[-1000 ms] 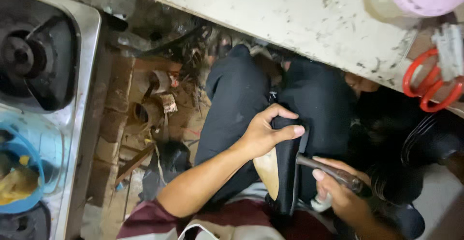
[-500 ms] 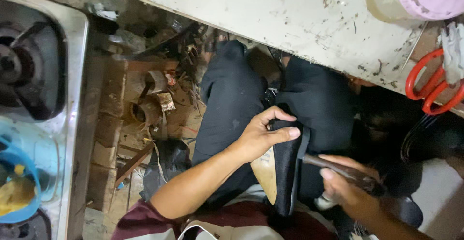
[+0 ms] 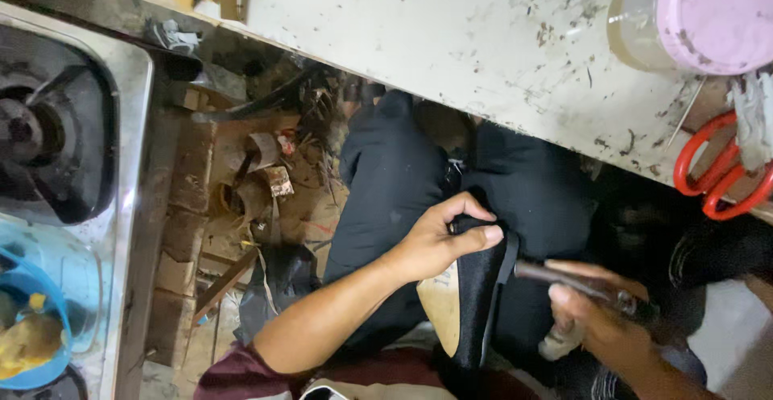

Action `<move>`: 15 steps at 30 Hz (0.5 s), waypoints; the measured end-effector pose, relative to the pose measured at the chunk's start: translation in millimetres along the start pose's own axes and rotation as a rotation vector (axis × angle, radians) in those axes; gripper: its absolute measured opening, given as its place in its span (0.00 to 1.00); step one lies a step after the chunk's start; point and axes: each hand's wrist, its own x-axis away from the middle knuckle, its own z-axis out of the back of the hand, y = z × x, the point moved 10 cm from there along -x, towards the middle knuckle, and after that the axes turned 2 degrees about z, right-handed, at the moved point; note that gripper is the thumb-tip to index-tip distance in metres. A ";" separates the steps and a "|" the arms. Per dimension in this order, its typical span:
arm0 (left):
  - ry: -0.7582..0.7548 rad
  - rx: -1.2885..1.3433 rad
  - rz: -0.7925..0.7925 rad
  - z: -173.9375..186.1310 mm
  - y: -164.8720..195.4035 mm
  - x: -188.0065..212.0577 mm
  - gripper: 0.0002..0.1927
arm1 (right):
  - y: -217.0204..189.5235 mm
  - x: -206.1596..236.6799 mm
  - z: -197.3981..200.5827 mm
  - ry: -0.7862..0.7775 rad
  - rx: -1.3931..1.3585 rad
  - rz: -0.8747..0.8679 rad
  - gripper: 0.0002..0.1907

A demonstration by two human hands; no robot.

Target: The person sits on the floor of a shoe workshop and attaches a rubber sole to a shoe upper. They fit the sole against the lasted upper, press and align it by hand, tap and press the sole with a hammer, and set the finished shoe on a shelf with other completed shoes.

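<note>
Person seated at a stained white workbench, knees in black trousers tucked under its front edge. Black shoe sits in the lap just below that edge, on its side, pale tan insole facing left. Left hand is clamped on the shoe's upper end, fingers curled over the top, thumb along the black side. Right hand is just right of the shoe, fist wrapped tight round the handle of a dark metal tool; the tool's tip points left and meets the shoe's black edge, or is just beside it, hard to tell which.

On the workbench, far right: red-handled scissors at the front edge, and behind them a clear plastic jar with a pink lid.

Left of the workbench: a steel gas stove with a black burner, and nearer the viewer a blue plastic bowl with something yellow in it. Between stove and workbench, floor level, a heap of brown scraps and wooden offcuts, cluttered, details unclear.
</note>
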 end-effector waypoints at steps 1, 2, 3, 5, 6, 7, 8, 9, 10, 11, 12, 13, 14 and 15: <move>-0.009 0.044 0.023 -0.5 -3.1 -2.2 0.11 | -1.9 -3.5 2.4 0.041 0.001 -0.012 0.17; -0.019 0.085 0.037 0.2 -4.6 -9.0 0.11 | -5.7 -7.7 3.6 0.049 0.114 -0.025 0.16; -0.009 -0.046 -0.031 2.7 1.7 -14.9 0.11 | -10.9 -13.7 4.9 0.047 0.228 -0.029 0.16; 0.022 -0.304 -0.159 6.7 14.1 -20.7 0.10 | -8.6 -28.0 9.5 0.024 0.410 -0.160 0.16; 0.037 -0.284 -0.121 8.2 10.2 -24.1 0.10 | -1.1 -31.1 16.7 0.012 0.480 -0.301 0.17; 0.052 -0.264 -0.075 9.4 6.3 -25.2 0.10 | 8.0 -28.2 23.7 0.000 0.545 -0.449 0.18; 0.060 -0.251 -0.042 8.8 3.2 -24.4 0.10 | 0.8 -33.2 16.9 -0.064 0.491 -0.368 0.17; 0.051 -0.236 -0.035 4.2 2.6 -21.5 0.10 | -9.1 -36.3 11.2 -0.114 0.443 -0.256 0.17; 0.046 -0.225 -0.038 1.8 3.8 -19.1 0.11 | -19.0 -37.0 3.9 -0.164 0.401 -0.130 0.17; 0.047 -0.213 -0.035 0.2 4.4 -16.7 0.11 | -25.1 -36.0 2.6 -0.158 0.216 -0.060 0.17; 0.032 -0.180 -0.016 -2.5 2.5 -14.9 0.11 | -28.7 -31.9 0.4 -0.158 0.029 -0.005 0.18; 0.019 -0.140 0.013 -4.6 -0.8 -13.7 0.11 | -31.1 -29.2 -0.3 -0.160 -0.158 0.037 0.19; 0.011 -0.097 0.045 -5.2 -4.8 -12.9 0.12 | -24.3 -28.1 1.8 -0.141 -0.143 -0.001 0.19; 0.017 -0.138 0.012 -4.6 -2.5 -12.8 0.11 | -17.8 -28.6 4.3 -0.123 -0.129 -0.039 0.19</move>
